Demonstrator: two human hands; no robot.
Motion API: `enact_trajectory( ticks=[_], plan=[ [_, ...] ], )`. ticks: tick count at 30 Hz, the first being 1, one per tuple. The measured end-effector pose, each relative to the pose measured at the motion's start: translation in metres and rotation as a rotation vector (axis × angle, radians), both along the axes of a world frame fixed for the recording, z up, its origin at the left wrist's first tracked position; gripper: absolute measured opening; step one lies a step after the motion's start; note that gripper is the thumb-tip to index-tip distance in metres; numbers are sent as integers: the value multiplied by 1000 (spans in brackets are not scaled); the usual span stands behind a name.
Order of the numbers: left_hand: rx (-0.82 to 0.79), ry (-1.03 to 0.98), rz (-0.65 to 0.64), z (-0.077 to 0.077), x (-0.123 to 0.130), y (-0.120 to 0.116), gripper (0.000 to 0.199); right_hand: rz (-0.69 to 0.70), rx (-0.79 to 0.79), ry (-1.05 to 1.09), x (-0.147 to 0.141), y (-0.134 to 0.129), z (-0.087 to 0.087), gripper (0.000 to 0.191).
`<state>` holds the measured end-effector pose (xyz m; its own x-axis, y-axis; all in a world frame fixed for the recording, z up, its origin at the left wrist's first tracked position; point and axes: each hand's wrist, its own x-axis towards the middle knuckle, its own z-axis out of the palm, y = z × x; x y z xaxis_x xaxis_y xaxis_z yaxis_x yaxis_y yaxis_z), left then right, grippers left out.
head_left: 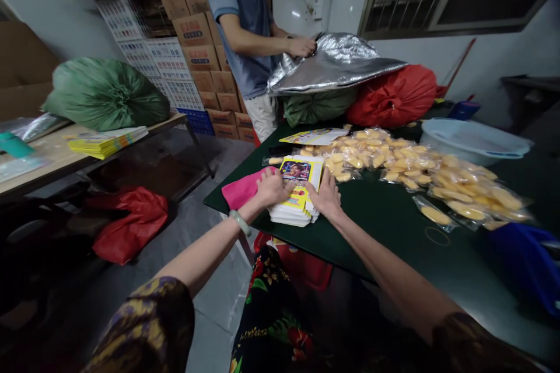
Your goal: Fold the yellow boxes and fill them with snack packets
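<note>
Looking at how the stack of printed packs [301,172] sits, it's right between the two hands, near the front edge of the dark green counter [371,221]. Its long axis runs roughly away from the body, so each hand gets a long side. Neither is really nearer; they're both on it.

Left hand [272,187] is unclenched, palm down, fingers reaching over the stack's left side, with a pink cloth [240,187] just under and beside it. Right hand [326,193] is open too, fingers stretched along the right side, bracing more than gripping imo.

Container-wise, there's a pale blue basin [459,148] at the far right, can't tell what's in it. The red sack [394,96] at the back is bunched shut, so its contents are hidden. Wrapped yellow pieces [380,148] lie loose between the stack and basin. The blue container [529,262] near right is too dark to read inside.
</note>
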<state>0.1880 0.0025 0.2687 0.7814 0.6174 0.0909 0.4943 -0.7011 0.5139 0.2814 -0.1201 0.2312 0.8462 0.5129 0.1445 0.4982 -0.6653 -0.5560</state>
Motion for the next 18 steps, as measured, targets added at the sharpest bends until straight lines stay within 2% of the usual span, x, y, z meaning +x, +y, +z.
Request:
enact_trajectory(
  ticks=[2,4,6,9,12,18],
  plan=[
    [207,86,-66,-5,-5,-16,78,41,-56,-161,1,2,11,73],
    [393,187,-181,-14,-9,-29,73,165,-147,-334,7,11,25,59],
    [503,221,-227,-23,-12,-37,68,274,-233,-435,17,25,37,51],
    [573,194,-179,-33,-14,-40,69,404,-318,-487,31,47,50,45],
    [575,169,-150,-38,-15,-40,69,483,-409,-511,38,61,57,41],
    [599,123,-139,-41,-16,-41,69,480,-511,-506,39,83,82,48]
  ],
)
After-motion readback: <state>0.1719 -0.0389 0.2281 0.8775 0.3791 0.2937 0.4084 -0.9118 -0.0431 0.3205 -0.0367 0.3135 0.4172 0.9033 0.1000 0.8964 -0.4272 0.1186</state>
